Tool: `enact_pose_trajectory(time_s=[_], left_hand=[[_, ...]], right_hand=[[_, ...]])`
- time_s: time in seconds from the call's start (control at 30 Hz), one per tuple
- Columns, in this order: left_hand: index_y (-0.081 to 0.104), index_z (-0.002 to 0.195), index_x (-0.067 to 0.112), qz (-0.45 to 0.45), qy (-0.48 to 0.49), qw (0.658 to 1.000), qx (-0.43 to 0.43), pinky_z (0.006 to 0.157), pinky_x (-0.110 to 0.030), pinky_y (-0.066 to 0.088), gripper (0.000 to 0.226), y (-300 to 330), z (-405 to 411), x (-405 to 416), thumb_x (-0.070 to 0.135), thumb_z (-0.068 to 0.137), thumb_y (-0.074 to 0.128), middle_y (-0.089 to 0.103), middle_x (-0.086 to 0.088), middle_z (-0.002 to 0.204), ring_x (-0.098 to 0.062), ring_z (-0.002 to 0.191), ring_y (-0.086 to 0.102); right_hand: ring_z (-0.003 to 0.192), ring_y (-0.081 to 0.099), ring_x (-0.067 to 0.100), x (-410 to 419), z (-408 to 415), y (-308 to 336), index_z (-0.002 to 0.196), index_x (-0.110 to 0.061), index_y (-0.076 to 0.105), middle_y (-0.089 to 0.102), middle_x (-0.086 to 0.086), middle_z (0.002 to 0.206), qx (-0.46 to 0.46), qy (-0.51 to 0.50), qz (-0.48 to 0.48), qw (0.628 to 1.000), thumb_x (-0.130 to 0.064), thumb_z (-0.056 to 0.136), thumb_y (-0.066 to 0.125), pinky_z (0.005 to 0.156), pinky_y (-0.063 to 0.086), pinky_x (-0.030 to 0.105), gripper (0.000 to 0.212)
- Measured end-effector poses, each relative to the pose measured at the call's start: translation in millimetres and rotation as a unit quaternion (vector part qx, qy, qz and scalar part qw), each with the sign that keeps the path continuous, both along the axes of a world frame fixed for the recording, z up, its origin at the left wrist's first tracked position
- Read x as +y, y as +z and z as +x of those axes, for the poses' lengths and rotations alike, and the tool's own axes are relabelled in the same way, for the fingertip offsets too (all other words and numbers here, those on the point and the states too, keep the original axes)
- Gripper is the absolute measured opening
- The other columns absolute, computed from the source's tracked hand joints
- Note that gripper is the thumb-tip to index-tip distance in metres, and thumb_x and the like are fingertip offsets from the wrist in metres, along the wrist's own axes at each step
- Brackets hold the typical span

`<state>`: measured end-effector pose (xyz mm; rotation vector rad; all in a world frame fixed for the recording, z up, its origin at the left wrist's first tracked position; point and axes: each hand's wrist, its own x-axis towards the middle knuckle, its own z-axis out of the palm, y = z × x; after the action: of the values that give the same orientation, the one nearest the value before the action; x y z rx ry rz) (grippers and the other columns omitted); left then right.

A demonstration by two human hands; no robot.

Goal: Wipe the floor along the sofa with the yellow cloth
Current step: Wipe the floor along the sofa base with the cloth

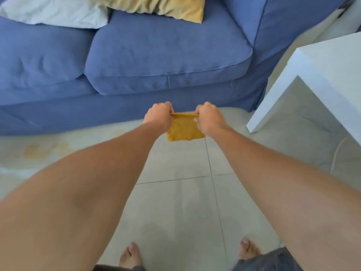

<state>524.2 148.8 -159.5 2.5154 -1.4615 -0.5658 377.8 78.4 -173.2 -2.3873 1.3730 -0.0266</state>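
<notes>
A small yellow cloth [183, 128] hangs in the air in front of me, folded into a rough square. My left hand [159, 116] pinches its top left corner and my right hand [210, 118] pinches its top right corner, so the top edge is pulled taut between them. Both arms reach out straight. The cloth is held above the pale tiled floor [175, 202], just in front of the blue sofa [156, 55], whose skirt meets the floor beyond my hands.
A white side table [312, 75] stands at the right, close to the sofa's arm. A white cushion [54, 12] and a yellow cushion [160, 6] lie on the sofa. Yellowish stains [45, 150] mark the floor at left. My bare feet [130, 255] stand at the bottom.
</notes>
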Motion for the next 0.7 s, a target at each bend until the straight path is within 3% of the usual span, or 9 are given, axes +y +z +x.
enact_pose_trajectory(time_s=[0.3,0.47,0.6,0.7], left_hand=[[0.057,0.098,0.016,0.026,0.035,0.999,-0.026,0.068,-0.034,0.046,0.014,-126.3,52.8,69.6,0.007,0.092,0.048,0.064,-0.01,0.106,-0.026,0.086,0.054],[0.056,0.116,0.01,0.043,0.026,0.998,-0.027,0.071,-0.032,0.046,0.022,-144.6,52.3,108.5,0.008,0.097,0.045,0.06,-0.008,0.107,-0.024,0.088,0.054],[0.057,0.118,0.013,0.066,0.014,0.997,-0.027,0.078,-0.033,0.054,0.022,-142.3,59.7,147.6,0.01,0.099,0.045,0.062,-0.007,0.11,-0.024,0.091,0.057],[0.058,0.116,0.015,0.048,0.033,0.998,-0.018,0.074,-0.029,0.049,0.021,-142.3,77.4,170.3,0.01,0.099,0.047,0.06,-0.005,0.105,-0.022,0.089,0.056]], right_hand=[[0.106,0.063,0.034,47.2,64.8,-124.9,0.114,-0.014,0.065,0.066,0.011,0.117,0.033,0.063,0.015,0.997,-0.021,0.095,0.056,0.084,0.051,0.037,0.023],[0.092,0.063,0.029,84.2,70.6,-146.8,0.106,-0.016,0.065,0.065,0.007,0.106,0.023,0.056,0.043,0.997,-0.016,0.094,0.055,0.081,0.057,0.039,0.016],[0.091,0.061,0.026,122.7,75.5,-143.2,0.107,-0.018,0.063,0.063,0.006,0.105,0.047,0.068,0.063,0.995,-0.015,0.095,0.055,0.083,0.057,0.038,0.015],[0.093,0.06,0.026,141.4,91.0,-142.3,0.109,-0.018,0.062,0.062,0.005,0.106,0.039,0.085,0.065,0.993,-0.015,0.096,0.053,0.082,0.054,0.036,0.016]])
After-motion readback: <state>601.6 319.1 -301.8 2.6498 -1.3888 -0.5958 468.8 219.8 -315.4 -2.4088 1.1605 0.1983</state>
